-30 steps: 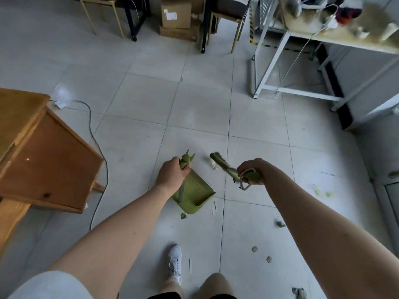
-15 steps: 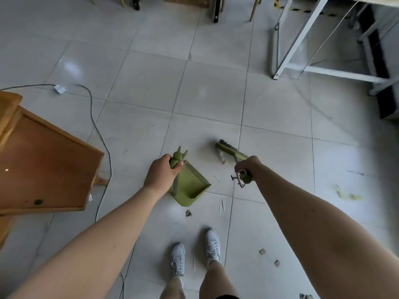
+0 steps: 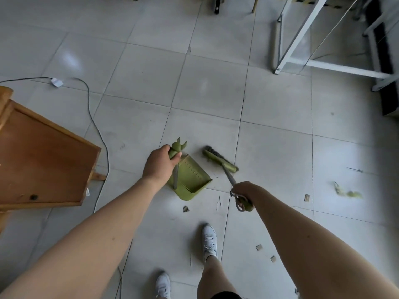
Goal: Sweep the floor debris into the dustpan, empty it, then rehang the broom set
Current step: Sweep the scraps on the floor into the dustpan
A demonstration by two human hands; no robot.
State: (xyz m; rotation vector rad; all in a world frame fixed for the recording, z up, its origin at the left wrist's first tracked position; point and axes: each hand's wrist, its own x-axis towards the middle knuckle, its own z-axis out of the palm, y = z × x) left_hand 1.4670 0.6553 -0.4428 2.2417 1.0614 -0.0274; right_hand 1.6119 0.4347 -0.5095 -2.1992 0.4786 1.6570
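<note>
Arms reach forward and down: my left hand (image 3: 158, 167) grips the handle top of the green dustpan (image 3: 190, 180), which sits on the tiled floor (image 3: 140, 72), and my right hand (image 3: 244, 190) clasps the broom (image 3: 220, 161) near its handle's end, its head just right of the pan. My right fingers are hidden behind the knuckles; the bristles are blurred.

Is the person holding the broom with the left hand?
No, the right hand grips the broom by its handle, while the left hand holds the dustpan.
</note>
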